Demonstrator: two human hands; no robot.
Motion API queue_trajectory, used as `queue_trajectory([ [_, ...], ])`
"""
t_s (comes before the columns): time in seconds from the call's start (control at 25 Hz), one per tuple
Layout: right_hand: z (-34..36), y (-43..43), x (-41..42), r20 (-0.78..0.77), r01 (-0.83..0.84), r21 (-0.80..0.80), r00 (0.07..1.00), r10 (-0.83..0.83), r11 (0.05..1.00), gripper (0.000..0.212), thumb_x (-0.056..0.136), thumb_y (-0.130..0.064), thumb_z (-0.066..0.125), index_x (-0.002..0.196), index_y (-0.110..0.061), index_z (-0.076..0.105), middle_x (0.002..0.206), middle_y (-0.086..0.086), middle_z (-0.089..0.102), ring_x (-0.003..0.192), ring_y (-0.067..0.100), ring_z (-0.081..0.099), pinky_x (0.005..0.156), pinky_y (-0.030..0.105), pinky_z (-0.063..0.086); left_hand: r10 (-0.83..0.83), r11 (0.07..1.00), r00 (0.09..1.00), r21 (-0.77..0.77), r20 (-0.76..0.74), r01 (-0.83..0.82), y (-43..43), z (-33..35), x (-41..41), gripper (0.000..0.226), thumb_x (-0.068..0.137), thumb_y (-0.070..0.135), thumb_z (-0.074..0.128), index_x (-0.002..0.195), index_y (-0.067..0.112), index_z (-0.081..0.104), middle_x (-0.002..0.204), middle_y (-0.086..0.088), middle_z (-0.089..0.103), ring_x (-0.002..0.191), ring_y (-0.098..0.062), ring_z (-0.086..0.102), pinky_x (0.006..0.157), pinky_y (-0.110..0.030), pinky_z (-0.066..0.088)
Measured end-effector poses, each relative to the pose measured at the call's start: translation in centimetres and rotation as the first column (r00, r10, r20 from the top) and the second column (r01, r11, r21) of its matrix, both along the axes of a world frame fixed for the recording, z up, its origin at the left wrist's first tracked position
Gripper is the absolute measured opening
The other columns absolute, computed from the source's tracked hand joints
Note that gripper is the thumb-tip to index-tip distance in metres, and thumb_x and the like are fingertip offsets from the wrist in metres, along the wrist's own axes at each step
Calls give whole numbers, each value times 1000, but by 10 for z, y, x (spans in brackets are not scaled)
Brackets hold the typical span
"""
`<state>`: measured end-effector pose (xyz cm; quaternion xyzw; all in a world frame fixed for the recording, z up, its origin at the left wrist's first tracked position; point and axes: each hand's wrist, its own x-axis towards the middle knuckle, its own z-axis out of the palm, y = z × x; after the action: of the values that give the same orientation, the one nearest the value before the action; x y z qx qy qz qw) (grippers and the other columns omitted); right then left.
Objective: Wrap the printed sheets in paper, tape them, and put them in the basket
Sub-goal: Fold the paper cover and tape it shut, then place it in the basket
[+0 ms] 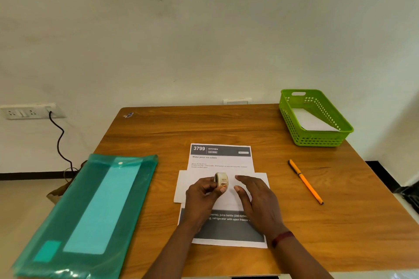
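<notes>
Both forearms reach over the printed sheet (221,160); the left hand (201,197) pinches a tape roll (222,180). Beside it, the right hand (256,201) rests flat and open on the white wrapping paper (183,185), gripping nothing; the green basket (317,140) sits well apart.

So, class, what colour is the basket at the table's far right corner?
Bright green, with a perforated grid pattern in its walls: the basket, seen clearly in the head view.

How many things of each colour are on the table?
Green: 2, basket, folder
White: 3, printed sheet, wrapping paper, paper in the basket
Orange: 1, pen
Beige: 1, tape roll
Total: 7
</notes>
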<state>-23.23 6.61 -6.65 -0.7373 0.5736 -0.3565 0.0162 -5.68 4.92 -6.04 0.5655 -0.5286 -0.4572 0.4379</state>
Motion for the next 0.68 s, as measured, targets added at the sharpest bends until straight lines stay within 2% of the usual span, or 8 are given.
queue_trajectory([
  [0.04, 1, -1, 2, 27, -23, 17, 999, 23, 1000, 36, 97, -44, 45, 122, -25, 62, 119, -4, 68, 104, 10, 64, 83, 17, 48, -5, 1000, 1000, -8, -5, 5, 0, -1, 1, 33, 76, 37, 76, 105, 21, 76, 115, 13, 68, 104, -9, 66, 93, -35, 55],
  [0.12, 5, -6, 8, 174, -73, 55, 983, 63, 996, 31, 97, -41, 52, 122, -27, 61, 118, -7, 67, 104, 6, 63, 82, 18, 54, -21, 1000, 999, -14, -24, 21, -1, -2, 2, 26, 79, 29, 78, 103, 19, 77, 116, 11, 69, 105, -10, 66, 94, -36, 55],
  [0.2, 8, -11, 15, 354, -111, 89, 932, 72, 990, 27, 94, -34, 59, 121, -31, 61, 113, -13, 67, 103, 2, 62, 78, 18, 55, -26, 999, 999, -21, -25, 26, -1, -2, 2, 24, 79, 27, 78, 102, 20, 78, 116, 11, 70, 105, -9, 65, 93, -37, 55],
  [0.28, 5, -13, 20, 448, -114, 88, 892, 63, 990, 27, 91, -27, 65, 117, -32, 62, 108, -17, 68, 100, -1, 63, 74, 14, 53, -18, 999, 1000, -29, -21, 18, -1, -2, 2, 25, 78, 28, 78, 102, 21, 78, 114, 13, 70, 104, -6, 65, 92, -36, 55],
  [0.48, -11, -12, 24, 486, -70, 64, 874, 30, 996, 20, 86, -18, 71, 106, -20, 71, 102, -11, 71, 96, 4, 65, 74, 19, 55, 0, 999, 1000, -38, -7, -1, -1, -3, 0, 29, 78, 25, 79, 105, 18, 76, 115, 13, 67, 103, -5, 64, 91, -31, 55],
  [0.68, -10, -12, 21, 528, -73, 63, 849, 29, 995, 11, 86, -17, 71, 97, -18, 73, 94, -13, 71, 91, 3, 66, 70, 22, 56, 16, 998, 999, -56, 39, -14, -1, -4, 0, 32, 77, 26, 79, 108, 18, 75, 117, 13, 65, 104, -7, 64, 91, -26, 55],
])
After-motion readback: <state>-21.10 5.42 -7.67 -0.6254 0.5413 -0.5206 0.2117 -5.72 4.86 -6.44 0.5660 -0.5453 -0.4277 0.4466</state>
